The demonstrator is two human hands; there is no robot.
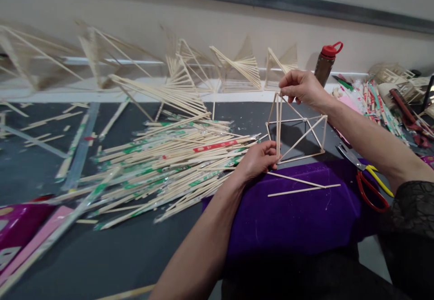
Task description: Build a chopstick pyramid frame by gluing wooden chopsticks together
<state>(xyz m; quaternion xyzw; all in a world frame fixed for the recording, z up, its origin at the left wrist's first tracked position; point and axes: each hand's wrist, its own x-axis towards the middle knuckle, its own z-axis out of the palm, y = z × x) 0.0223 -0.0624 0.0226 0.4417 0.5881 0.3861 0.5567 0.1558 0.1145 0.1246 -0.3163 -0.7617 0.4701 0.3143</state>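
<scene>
A small frame of thin wooden sticks stands on the dark table just beyond a purple cloth. My left hand is closed on the lower end of an upright stick at the frame's near left corner. My right hand pinches the top of that same corner. Two loose sticks lie on the purple cloth below the frame.
A large heap of wrapped and bare sticks covers the table to the left. Finished stick structures line the wall ledge. A red-capped bottle, scissors with red and yellow handles, and a clutter of wrappers lie at the right.
</scene>
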